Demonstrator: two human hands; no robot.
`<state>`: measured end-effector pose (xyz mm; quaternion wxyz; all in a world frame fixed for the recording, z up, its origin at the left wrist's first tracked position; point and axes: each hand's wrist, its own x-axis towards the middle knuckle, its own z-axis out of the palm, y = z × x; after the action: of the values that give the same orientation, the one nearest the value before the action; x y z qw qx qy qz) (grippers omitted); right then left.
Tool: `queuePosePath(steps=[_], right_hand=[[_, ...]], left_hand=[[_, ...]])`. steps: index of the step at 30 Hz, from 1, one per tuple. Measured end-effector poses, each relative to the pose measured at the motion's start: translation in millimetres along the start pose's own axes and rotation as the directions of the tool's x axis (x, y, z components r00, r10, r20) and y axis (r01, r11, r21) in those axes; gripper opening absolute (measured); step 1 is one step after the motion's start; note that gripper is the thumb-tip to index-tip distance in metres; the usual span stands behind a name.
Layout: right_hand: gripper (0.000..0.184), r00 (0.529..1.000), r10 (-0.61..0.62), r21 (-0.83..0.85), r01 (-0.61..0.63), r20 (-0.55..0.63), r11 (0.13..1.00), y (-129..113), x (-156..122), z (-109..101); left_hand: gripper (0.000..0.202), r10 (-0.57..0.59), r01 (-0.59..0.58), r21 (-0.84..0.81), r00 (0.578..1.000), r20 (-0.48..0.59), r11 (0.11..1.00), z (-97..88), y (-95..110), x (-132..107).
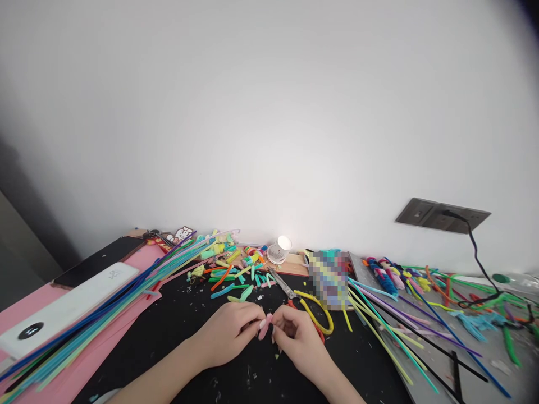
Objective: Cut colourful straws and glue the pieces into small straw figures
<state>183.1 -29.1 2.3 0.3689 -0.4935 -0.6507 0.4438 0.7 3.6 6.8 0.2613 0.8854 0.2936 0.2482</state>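
Note:
Over the black work surface (236, 381), my left hand (227, 332) and my right hand (302, 341) meet with bent, pinching fingers. Between their fingertips is a short pink pipe cleaner piece (264, 331), partly hidden by the fingers. A small dark bit shows by my right fingertips; I cannot make out what it is. Just beyond my right hand lie scissors (283, 284), blades pointing away to the left, with red and fuzzy yellow around the handles. Short cut pipe cleaner pieces (227, 276) in green, orange, blue and yellow are scattered beyond my left hand.
Long pipe cleaners (138, 297) lie in a bundle at left across a white power bank (76, 306), near a black phone (101, 261). A paper cup (278, 251) stands by the wall. More long pipe cleaners (396, 325) spread at right, below a wall socket (442, 215) with a black cord.

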Motion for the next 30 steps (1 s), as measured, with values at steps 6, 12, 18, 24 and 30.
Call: queuePosePath(steps=[6,12,18,24,30], right_hand=[[0.012,1.000,0.002,-0.008,-0.002,-0.004,1.000,-3.3,-0.7,0.4],[0.011,1.000,0.014,-0.004,-0.014,0.002,1.000,-4.3,-0.5,0.3],[0.012,1.000,0.004,-0.007,-0.004,0.005,1.000,-3.9,-0.5,-0.6],[0.012,1.000,0.009,-0.014,-0.009,0.008,1.000,-6.7,-0.9,-1.1],[0.012,1.000,0.018,-0.026,-0.017,0.018,1.000,-7.1,-1.6,0.6]], left_hand=[[0.025,0.012,-0.012,0.025,1.000,0.000,1.000,1.1,0.7,-0.6],[0.024,-0.001,0.001,0.036,1.000,0.007,0.999,1.1,0.8,-0.7],[0.024,0.006,-0.007,0.040,1.000,0.009,0.999,1.6,-0.5,-1.1],[0.023,0.016,-0.017,0.047,1.000,0.012,0.999,-0.1,0.6,-0.1],[0.022,0.049,-0.050,0.044,0.998,0.031,0.998,-0.3,1.1,0.1]])
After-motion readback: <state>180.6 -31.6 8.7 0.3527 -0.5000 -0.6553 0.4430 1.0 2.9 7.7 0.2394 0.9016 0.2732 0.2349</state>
